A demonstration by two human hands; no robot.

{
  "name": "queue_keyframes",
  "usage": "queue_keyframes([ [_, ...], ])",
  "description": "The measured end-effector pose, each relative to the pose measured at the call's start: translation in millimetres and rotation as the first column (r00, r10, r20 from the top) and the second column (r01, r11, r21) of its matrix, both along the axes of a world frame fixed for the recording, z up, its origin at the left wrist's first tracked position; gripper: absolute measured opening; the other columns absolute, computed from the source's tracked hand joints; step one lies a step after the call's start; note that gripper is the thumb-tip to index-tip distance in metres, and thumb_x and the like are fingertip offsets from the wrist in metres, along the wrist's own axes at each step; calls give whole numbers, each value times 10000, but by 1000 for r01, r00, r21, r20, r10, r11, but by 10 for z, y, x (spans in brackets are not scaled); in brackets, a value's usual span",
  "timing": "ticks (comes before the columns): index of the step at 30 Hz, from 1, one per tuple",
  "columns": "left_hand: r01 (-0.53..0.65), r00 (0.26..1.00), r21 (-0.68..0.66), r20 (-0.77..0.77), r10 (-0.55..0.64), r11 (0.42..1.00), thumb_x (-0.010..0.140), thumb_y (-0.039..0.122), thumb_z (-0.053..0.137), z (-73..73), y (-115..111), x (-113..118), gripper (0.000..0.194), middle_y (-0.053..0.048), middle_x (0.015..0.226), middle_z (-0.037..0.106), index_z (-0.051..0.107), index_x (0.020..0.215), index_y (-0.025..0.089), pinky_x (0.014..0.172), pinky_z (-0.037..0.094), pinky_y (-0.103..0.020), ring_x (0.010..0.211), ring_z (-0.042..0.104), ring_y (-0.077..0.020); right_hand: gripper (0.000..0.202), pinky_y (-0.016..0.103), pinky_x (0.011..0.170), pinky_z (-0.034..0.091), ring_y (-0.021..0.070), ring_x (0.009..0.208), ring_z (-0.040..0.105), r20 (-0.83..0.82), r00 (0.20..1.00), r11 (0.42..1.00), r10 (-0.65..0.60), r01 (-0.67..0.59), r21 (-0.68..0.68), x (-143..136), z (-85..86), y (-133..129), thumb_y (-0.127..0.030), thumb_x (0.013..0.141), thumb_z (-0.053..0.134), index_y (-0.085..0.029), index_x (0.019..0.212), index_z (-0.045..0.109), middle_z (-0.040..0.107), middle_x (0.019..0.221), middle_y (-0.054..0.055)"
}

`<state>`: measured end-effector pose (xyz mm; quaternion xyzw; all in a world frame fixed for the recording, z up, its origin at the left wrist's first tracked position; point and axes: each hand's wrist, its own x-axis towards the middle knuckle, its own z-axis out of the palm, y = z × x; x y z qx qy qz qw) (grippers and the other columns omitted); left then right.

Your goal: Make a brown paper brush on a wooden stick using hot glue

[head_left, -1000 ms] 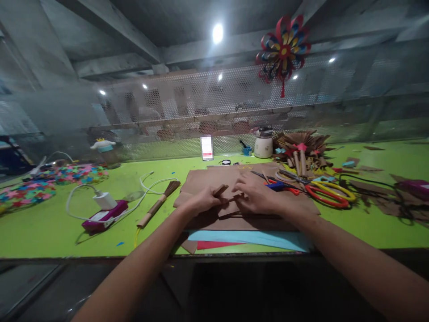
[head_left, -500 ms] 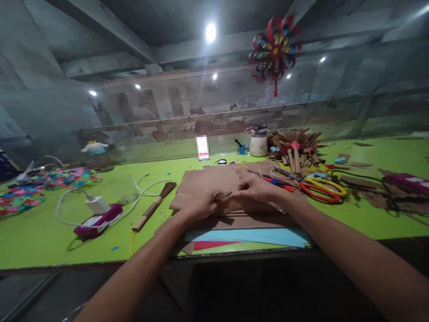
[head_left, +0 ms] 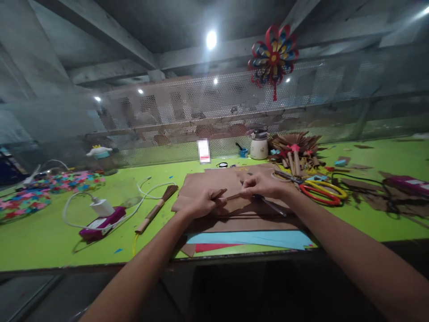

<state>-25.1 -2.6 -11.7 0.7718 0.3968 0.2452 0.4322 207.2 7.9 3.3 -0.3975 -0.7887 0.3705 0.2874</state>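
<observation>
Over the brown paper sheets [head_left: 201,181], my left hand [head_left: 204,205] is closed around a small folded piece of brown paper [head_left: 219,193]. My right hand [head_left: 259,184] pinches a narrow brown paper strip [head_left: 233,197] that stretches toward the left fingers. A thin tool with a pale, shiny shaft [head_left: 274,207] and a dark blue part shows just below the right hand; whether that hand holds it, I cannot tell. Light blue paper [head_left: 248,239] and red paper [head_left: 214,247] stick out under the sheets at the table's front edge.
Scissors with red and yellow handles [head_left: 321,192] lie at right, near a pleated brown paper bundle [head_left: 296,147]. A thermos [head_left: 259,145] stands behind. Left are a brown paper brush-like bundle [head_left: 157,209], a purple power strip [head_left: 102,223] with a white cable, and colourful paper stars [head_left: 77,181].
My hands have moved slightly apart, and the brown strip now shows between them. The shiny tool below my right hand is more visible. The orange-handled tool behind that hand no longer shows.
</observation>
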Motion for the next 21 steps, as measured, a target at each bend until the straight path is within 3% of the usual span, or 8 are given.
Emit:
queue_keyframes([
  [4,-75,996,22,43,74,997,718,409,594,141,-56,-29,275,15,540,533,579,741,136,520,356,-227,522,456,-106,318,214,543,384,92,576,506,-256,967,1000,7,-6,4,35,5,6,-392,746,579,-102,837,672,594,638,10],
  [8,9,991,-11,137,-7,1000,704,399,627,199,-98,-66,279,19,579,509,545,661,136,563,352,-220,553,439,-90,443,254,714,450,137,812,586,-369,899,956,236,-283,-77,-50,17,-79,-314,707,656,-151,1115,600,656,944,66],
  [10,68,974,-79,223,-49,995,695,389,645,175,-124,-58,265,14,631,525,564,697,137,607,370,-224,594,459,-92,422,280,759,456,156,858,590,-388,861,922,328,-381,-66,-132,8,-134,-294,691,680,-150,1084,622,656,974,77],
  [14,225,941,-232,302,-150,946,709,395,629,97,-145,-36,273,-20,672,590,613,810,141,678,405,-278,660,533,-134,228,304,787,445,153,815,587,-408,847,935,342,-350,58,-247,-13,-204,-293,725,661,-134,889,677,661,867,65],
  [16,176,943,-219,317,-100,960,699,370,644,85,-115,-53,293,-36,738,611,624,875,137,667,402,-267,686,537,-134,230,309,782,444,154,803,582,-406,862,951,304,-300,75,-247,-7,-211,-310,744,638,-134,890,663,655,853,62],
  [18,37,940,-164,340,22,986,688,354,657,106,-64,-86,316,-33,754,601,625,900,123,590,375,-226,628,496,-100,251,291,731,450,148,763,572,-325,905,962,273,-259,87,-225,11,-204,-331,774,596,-127,913,645,645,828,58],
  [21,-122,944,-34,304,127,992,734,386,600,162,1,-109,340,-39,758,594,631,918,103,509,322,-195,567,435,-72,252,256,651,428,138,701,542,11,964,951,265,-263,160,-209,32,-179,-314,814,522,-109,877,654,631,772,53],
])
